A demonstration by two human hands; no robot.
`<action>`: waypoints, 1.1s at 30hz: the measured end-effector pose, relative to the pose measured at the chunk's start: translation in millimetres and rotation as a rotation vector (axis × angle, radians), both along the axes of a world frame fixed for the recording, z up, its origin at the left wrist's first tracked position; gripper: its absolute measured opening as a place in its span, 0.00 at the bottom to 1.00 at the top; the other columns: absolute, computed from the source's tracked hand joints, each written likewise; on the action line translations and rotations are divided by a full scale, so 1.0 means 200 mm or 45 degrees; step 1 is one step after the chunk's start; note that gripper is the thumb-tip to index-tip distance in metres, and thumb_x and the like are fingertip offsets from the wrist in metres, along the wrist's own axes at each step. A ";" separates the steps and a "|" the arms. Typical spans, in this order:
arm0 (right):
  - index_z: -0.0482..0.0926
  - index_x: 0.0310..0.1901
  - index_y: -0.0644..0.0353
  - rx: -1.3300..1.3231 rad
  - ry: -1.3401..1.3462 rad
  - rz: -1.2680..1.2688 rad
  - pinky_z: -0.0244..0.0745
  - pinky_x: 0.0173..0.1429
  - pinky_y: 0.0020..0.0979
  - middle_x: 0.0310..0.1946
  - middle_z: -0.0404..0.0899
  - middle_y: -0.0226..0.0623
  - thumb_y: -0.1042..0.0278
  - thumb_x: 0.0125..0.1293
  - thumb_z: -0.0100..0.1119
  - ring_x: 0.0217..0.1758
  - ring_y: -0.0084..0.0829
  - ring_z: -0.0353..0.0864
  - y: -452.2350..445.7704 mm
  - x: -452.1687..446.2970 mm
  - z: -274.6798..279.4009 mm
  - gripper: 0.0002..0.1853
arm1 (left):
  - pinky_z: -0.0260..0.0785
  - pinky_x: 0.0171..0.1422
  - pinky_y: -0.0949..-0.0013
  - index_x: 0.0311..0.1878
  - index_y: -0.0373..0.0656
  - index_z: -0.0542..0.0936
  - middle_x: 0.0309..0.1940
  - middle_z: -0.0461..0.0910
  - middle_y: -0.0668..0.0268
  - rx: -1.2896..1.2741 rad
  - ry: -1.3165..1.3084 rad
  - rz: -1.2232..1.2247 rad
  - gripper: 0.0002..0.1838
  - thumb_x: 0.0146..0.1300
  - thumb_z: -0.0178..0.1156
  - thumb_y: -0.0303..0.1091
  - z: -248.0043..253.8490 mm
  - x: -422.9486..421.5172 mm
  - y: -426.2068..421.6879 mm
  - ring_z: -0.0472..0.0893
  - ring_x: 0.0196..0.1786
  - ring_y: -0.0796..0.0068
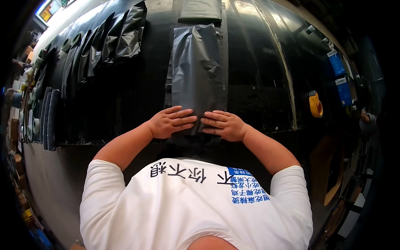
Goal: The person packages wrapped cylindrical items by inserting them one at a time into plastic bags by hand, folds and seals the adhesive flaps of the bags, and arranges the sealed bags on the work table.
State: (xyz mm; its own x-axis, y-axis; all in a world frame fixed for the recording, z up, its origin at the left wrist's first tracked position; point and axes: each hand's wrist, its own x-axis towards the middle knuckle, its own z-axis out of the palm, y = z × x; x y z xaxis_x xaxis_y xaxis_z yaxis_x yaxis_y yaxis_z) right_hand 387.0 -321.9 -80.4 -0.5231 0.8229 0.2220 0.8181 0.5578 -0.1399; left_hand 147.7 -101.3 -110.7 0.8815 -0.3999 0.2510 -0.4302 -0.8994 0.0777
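Observation:
A long grey plastic bag [196, 66] lies flat on the dark table, its near end under my hands. My left hand [173, 121] rests palm down on the bag's near left edge, fingers stretched out and pointing inward. Opposite it, my right hand [225, 125] lies flat on the near right edge, fingers also extended. A narrow gap separates the two sets of fingertips. Beneath this bag, more plastic sheeting [224, 54] shows along the right side. A stack of light-coloured bags [200, 10] sits just beyond its far end.
Several dark plastic bags [131, 33] lie in a row at the far left. Dark rolled material [51, 118] stands by the left edge. A yellow tape dispenser [316, 104] and blue packages [343, 91] are on the right. The table's near edge [100, 143] runs before me.

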 end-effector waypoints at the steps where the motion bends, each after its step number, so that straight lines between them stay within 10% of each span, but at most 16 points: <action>1: 0.82 0.58 0.47 0.044 -0.010 0.018 0.58 0.80 0.38 0.71 0.69 0.34 0.67 0.52 0.66 0.79 0.35 0.60 0.00 0.00 0.00 0.27 | 0.39 0.86 0.56 0.67 0.55 0.76 0.77 0.62 0.73 -0.038 0.023 -0.008 0.36 0.49 0.61 0.28 -0.01 -0.01 0.01 0.54 0.82 0.69; 10: 0.80 0.35 0.56 0.002 0.738 -0.341 0.79 0.60 0.39 0.46 0.86 0.32 0.80 0.48 0.68 0.59 0.40 0.83 -0.03 -0.02 -0.02 0.12 | 0.53 0.81 0.52 0.59 0.48 0.81 0.68 0.74 0.66 -0.655 0.133 0.165 0.27 0.53 0.66 0.26 -0.04 -0.05 -0.03 0.64 0.77 0.62; 18: 0.82 0.34 0.61 -0.114 1.480 -0.838 0.74 0.47 0.28 0.34 0.83 0.30 0.74 0.64 0.68 0.40 0.26 0.81 -0.02 -0.13 -0.11 0.03 | 0.67 0.72 0.57 0.47 0.44 0.86 0.57 0.83 0.61 -1.448 -0.082 0.544 0.16 0.53 0.72 0.28 -0.15 -0.06 -0.17 0.76 0.69 0.59; 19: 0.82 0.34 0.62 -0.137 1.587 -0.909 0.72 0.42 0.25 0.31 0.81 0.27 0.71 0.66 0.67 0.34 0.22 0.78 -0.02 -0.15 -0.11 0.05 | 0.76 0.51 0.68 0.35 0.42 0.85 0.38 0.86 0.63 -1.508 -0.259 0.683 0.05 0.62 0.69 0.32 -0.18 -0.04 -0.21 0.84 0.46 0.70; 22: 0.82 0.34 0.63 -0.217 1.898 -1.106 0.65 0.36 0.23 0.25 0.74 0.18 0.66 0.71 0.64 0.29 0.14 0.67 -0.01 -0.19 -0.12 0.10 | 0.65 0.33 0.71 0.26 0.41 0.76 0.21 0.72 0.72 -2.072 -0.025 1.153 0.17 0.71 0.63 0.39 -0.17 -0.02 -0.20 0.69 0.27 0.81; 23: 0.82 0.34 0.63 -0.150 1.919 -1.130 0.64 0.35 0.23 0.25 0.73 0.17 0.65 0.72 0.63 0.29 0.14 0.66 0.01 -0.20 -0.13 0.11 | 0.52 0.28 0.70 0.22 0.42 0.68 0.18 0.57 0.76 -1.974 -0.175 1.191 0.25 0.76 0.57 0.44 -0.17 0.02 -0.22 0.54 0.27 0.85; 28: 0.78 0.29 0.59 0.101 1.880 -1.345 0.59 0.31 0.24 0.22 0.68 0.14 0.58 0.74 0.60 0.28 0.12 0.60 0.12 -0.24 -0.20 0.17 | 0.61 0.30 0.61 0.20 0.42 0.73 0.17 0.71 0.68 -1.271 -0.181 1.510 0.25 0.73 0.58 0.46 -0.11 0.08 -0.17 0.69 0.23 0.72; 33: 0.77 0.29 0.60 -0.192 1.015 -1.737 0.69 0.35 0.40 0.22 0.77 0.35 0.53 0.68 0.64 0.26 0.37 0.75 0.18 -0.20 -0.16 0.18 | 0.64 0.44 0.54 0.22 0.45 0.80 0.22 0.79 0.64 -0.438 -0.078 1.464 0.18 0.66 0.59 0.44 -0.04 0.07 -0.15 0.78 0.34 0.62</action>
